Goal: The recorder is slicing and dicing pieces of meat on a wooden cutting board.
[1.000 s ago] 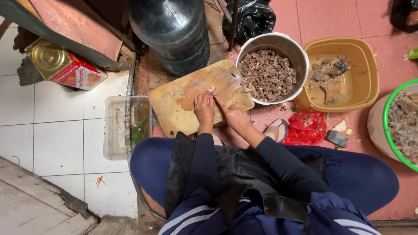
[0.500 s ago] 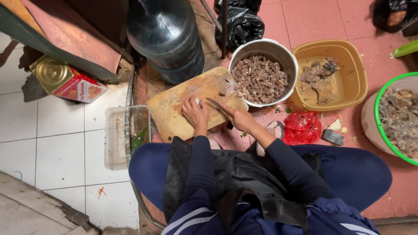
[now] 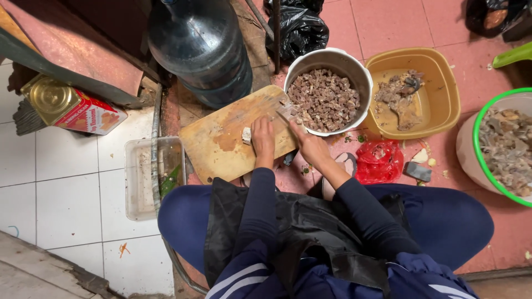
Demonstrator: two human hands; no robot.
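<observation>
My left hand (image 3: 263, 139) presses down on a wooden cutting board (image 3: 221, 149), with a small pale piece of meat (image 3: 246, 135) at its fingertips. To its right, my right hand (image 3: 311, 145) grips a knife (image 3: 285, 114) whose blade lies flat on the board's right end, pointing toward a metal pot (image 3: 310, 61) full of diced brown meat. Both arms wear dark blue sleeves. I sit low with a black apron over my lap.
A yellow basin (image 3: 446, 94) with meat scraps stands right of the pot. A green-rimmed bowl (image 3: 479, 160) sits at far right. A red bag (image 3: 379, 160), a large dark water jug (image 3: 202, 50), a clear plastic tub (image 3: 136, 177) and a tin can (image 3: 66, 105) surround the board.
The view has shifted a little. My left hand has moved left along the board to the pale piece, and the knife has swung up toward the pot.
</observation>
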